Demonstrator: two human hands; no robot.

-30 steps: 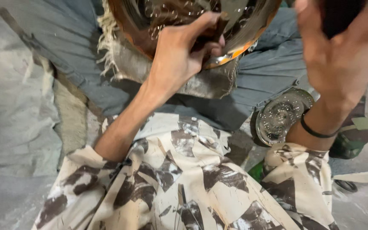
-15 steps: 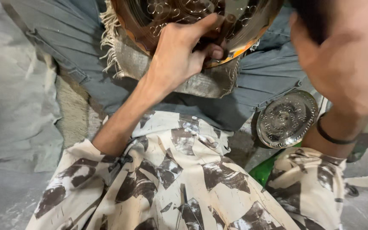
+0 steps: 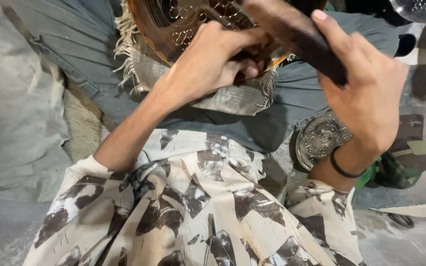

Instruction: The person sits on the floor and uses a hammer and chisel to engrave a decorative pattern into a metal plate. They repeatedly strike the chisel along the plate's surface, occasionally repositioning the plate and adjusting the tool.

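Observation:
A round engraved copper-coloured plate [image 3: 173, 24] rests on a frayed cloth pad [image 3: 232, 101] over my lap at the top of the head view. My left hand [image 3: 213, 61] presses on the plate's lower rim, fingers curled around what looks like a small tool that I cannot make out. My right hand [image 3: 366, 93] grips a dark wooden handle or mallet [image 3: 297, 34], which slants down over the plate just above my left fingers.
A small round embossed silver plate [image 3: 319, 140] lies on the floor by my right wrist. Green and dark cloth scraps [image 3: 395, 167] lie to its right. Grey trousers [image 3: 75, 44] and pale sheeting [image 3: 11, 113] cover the left. Another shiny metal piece [image 3: 420, 7] shows top right.
My right hand has swung down and left with the dark handle, from the upper right to just over my left fingers on the plate. My left hand has stayed put on the rim.

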